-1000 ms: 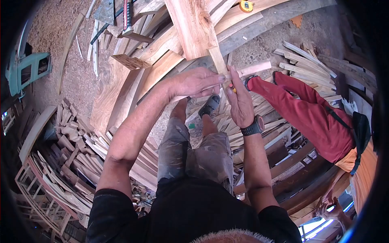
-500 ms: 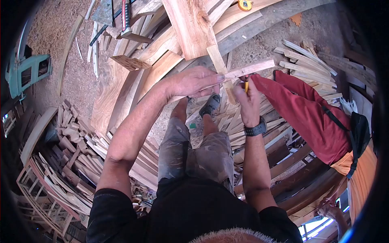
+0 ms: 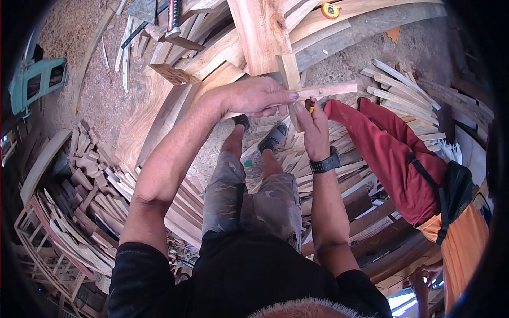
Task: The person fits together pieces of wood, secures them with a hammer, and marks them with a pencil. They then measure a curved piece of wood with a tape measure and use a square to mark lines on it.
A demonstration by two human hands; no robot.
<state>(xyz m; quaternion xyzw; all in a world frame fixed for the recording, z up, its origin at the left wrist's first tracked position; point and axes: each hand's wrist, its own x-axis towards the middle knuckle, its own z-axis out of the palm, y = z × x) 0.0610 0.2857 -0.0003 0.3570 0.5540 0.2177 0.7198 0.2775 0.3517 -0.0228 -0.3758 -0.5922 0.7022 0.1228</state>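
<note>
There: left hand (image 3: 254, 98) clamps the wood strip (image 3: 330, 90); right hand (image 3: 314, 132) pinches a pencil (image 3: 312, 107) just under that strip.

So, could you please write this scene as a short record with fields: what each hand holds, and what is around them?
left hand: grips one end of a thin wood strip
right hand: holds a yellow pencil, tip up at the strip; wristwatch on the wrist
ahead: broad plank; tape measure lying on boards
at the right: another person in red trousers
ground: sawdust and stacked offcuts
</note>
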